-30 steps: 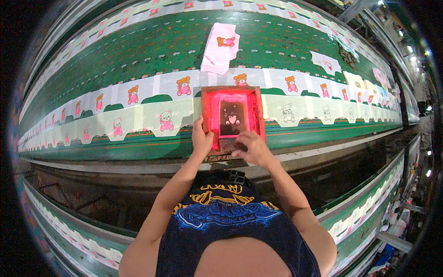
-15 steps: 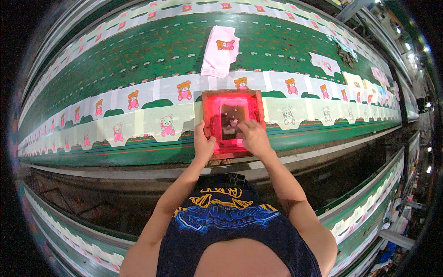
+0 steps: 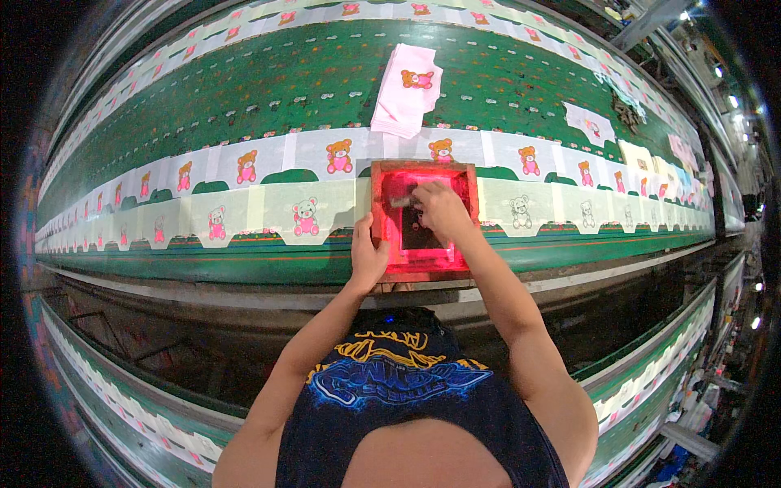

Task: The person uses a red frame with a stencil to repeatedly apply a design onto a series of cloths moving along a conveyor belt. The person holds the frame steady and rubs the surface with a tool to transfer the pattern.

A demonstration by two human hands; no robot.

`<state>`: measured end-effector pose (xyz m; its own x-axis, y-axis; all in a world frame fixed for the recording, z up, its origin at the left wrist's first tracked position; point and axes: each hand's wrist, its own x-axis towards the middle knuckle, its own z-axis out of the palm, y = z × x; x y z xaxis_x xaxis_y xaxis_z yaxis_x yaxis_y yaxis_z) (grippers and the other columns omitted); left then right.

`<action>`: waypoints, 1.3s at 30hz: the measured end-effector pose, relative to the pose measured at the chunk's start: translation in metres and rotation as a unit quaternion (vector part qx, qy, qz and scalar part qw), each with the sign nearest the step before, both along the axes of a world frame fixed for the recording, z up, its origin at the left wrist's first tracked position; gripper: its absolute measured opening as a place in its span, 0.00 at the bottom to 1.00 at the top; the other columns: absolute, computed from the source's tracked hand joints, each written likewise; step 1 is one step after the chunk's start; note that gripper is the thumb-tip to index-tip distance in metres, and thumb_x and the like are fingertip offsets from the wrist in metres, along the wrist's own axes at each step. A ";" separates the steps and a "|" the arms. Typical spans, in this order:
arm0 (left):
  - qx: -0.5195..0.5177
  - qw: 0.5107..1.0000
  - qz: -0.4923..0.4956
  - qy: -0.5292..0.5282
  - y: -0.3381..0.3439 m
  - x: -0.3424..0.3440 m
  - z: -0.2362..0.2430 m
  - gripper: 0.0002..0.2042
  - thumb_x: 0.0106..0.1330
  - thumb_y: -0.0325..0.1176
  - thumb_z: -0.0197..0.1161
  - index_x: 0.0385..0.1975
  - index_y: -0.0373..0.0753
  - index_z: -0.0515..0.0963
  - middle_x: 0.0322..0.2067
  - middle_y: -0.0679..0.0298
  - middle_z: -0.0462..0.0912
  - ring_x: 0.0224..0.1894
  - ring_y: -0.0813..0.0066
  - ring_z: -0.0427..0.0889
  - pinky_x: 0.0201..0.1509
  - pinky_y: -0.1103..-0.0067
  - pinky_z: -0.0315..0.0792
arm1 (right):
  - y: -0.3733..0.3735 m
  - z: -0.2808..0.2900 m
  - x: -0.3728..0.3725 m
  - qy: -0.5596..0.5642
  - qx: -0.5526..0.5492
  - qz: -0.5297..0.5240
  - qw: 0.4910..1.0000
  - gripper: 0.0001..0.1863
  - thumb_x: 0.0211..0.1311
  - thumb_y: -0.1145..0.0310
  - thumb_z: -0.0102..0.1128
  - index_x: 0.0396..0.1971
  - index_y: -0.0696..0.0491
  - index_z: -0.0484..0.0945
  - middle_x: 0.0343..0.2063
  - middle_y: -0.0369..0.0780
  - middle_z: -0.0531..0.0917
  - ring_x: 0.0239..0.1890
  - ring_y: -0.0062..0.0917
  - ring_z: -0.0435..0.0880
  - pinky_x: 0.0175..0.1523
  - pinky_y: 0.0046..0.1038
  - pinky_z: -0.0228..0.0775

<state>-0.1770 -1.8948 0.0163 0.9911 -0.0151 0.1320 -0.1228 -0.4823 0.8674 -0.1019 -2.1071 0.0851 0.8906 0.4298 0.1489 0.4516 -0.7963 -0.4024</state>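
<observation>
A wooden screen-printing frame with a pink-red stained mesh lies flat on the pale cloth pieces at the table's near edge. My left hand grips its left side, thumb towards the inside. Inside the frame, my right hand is closed on a small squeegee, mostly hidden under the fingers, near the far end of the dark window in the mesh. To the frame's left is a cloth piece with a pink-filled bear print; on its right, a piece bears only a bear outline.
The long green table carries a second row of white pieces with brown bears. Beyond them lies a folded pink garment; small cloths lie at the far right. A rail edges the table before me.
My right hand and the squeegee have moved away from me, towards the far end of the frame. My left hand stays on the frame's left side. The whole view has shifted slightly.
</observation>
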 end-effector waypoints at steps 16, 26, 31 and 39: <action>0.004 1.000 0.018 -0.004 -0.003 0.004 -0.001 0.20 0.70 0.27 0.54 0.59 0.27 0.67 0.58 0.42 0.73 0.61 0.44 0.72 0.67 0.61 0.66 | -0.044 0.008 0.009 -0.064 -0.011 -0.004 0.998 0.12 0.45 0.78 0.65 0.34 0.56 0.79 0.34 0.46 0.81 0.44 0.45 0.80 0.52 0.42 0.73; 0.009 1.000 0.026 -0.004 -0.002 0.004 -0.006 0.21 0.69 0.28 0.55 0.60 0.27 0.67 0.56 0.41 0.73 0.59 0.43 0.73 0.65 0.61 0.67 | -0.025 0.001 -0.046 -0.005 0.003 -0.103 0.995 0.11 0.47 0.77 0.66 0.34 0.58 0.79 0.33 0.47 0.81 0.43 0.45 0.80 0.48 0.45 0.73; -0.002 1.000 0.027 -0.004 -0.004 0.004 -0.006 0.21 0.69 0.28 0.56 0.60 0.27 0.67 0.56 0.42 0.73 0.59 0.43 0.73 0.65 0.61 0.67 | -0.012 -0.001 -0.112 -0.030 0.019 -0.167 0.985 0.12 0.49 0.75 0.64 0.36 0.57 0.77 0.35 0.46 0.80 0.41 0.45 0.79 0.47 0.45 0.73; 0.002 1.000 0.025 -0.014 -0.005 0.003 -0.005 0.20 0.70 0.27 0.55 0.59 0.28 0.68 0.56 0.42 0.73 0.59 0.43 0.72 0.66 0.61 0.67 | 0.016 -0.013 -0.124 0.028 -0.003 -0.308 0.951 0.14 0.60 0.70 0.63 0.41 0.61 0.73 0.36 0.53 0.78 0.40 0.50 0.79 0.46 0.48 0.73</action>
